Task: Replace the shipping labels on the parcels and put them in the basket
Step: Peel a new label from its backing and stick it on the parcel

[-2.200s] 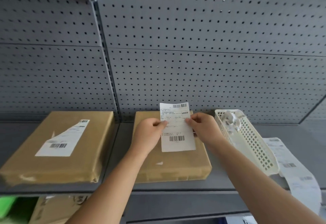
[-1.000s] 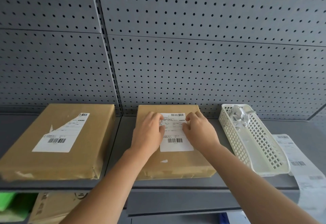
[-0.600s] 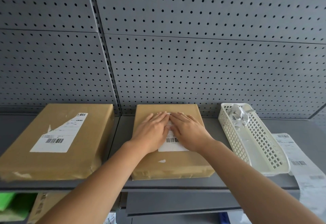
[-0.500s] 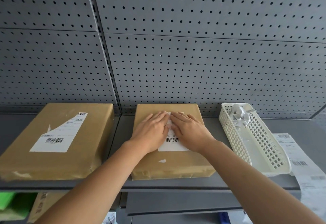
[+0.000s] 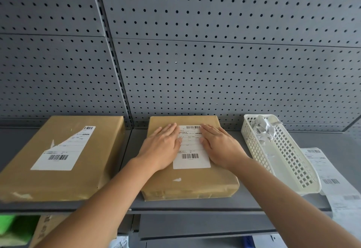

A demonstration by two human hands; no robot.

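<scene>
A brown paper parcel (image 5: 195,185) lies in the middle of the grey shelf with a white shipping label (image 5: 192,155) flat on its top. My left hand (image 5: 163,146) presses flat on the label's left edge, fingers straight. My right hand (image 5: 220,146) presses flat on its right edge, fingers straight too. A second brown parcel (image 5: 93,159) lies to the left; its white label (image 5: 58,158) has a torn upper left corner.
A white perforated plastic basket (image 5: 293,171) with crumpled label scraps (image 5: 262,128) stands right of the middle parcel. A strip of printed labels (image 5: 332,181) hangs over the shelf edge at far right. Grey pegboard (image 5: 195,62) backs the shelf. Below left are a cardboard box and something green.
The label held above the parcel was laid down on it. My hands met at its centre, then slid apart to its left and right edges, uncovering the print.
</scene>
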